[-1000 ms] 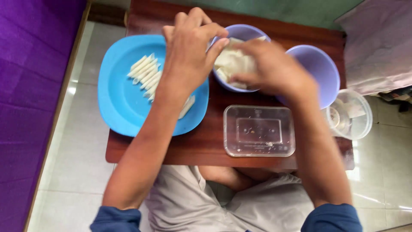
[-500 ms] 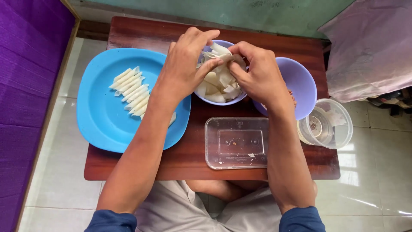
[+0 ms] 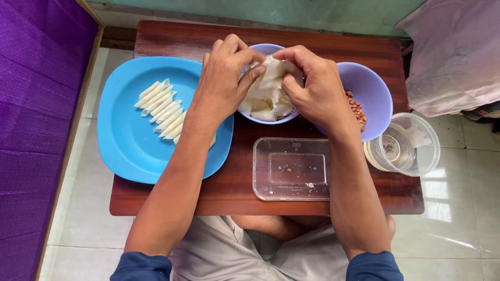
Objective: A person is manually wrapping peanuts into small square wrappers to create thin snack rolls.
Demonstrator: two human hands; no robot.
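Thin pale wrapper sheets (image 3: 268, 93) fill the small lilac bowl (image 3: 271, 117) toward the far edge of the wooden surface (image 3: 234, 187). Nearest lies a clear rectangular container (image 3: 291, 169). Beyond it, the left hand (image 3: 224, 86) and right hand (image 3: 312, 88) meet over the bowl, fingers (image 3: 251, 78) pinching one sheet. A blue plate (image 3: 125, 145) carrying rolled pieces (image 3: 161, 112) sits left; a bowl of peanuts (image 3: 372, 99) right.

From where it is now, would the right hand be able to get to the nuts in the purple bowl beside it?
Probably yes. The right hand is pinching a pale wrapper sheet over the middle bowl, and the peanuts lie just beside its wrist in the open purple bowl, uncovered. It would need to let go of the sheet first.
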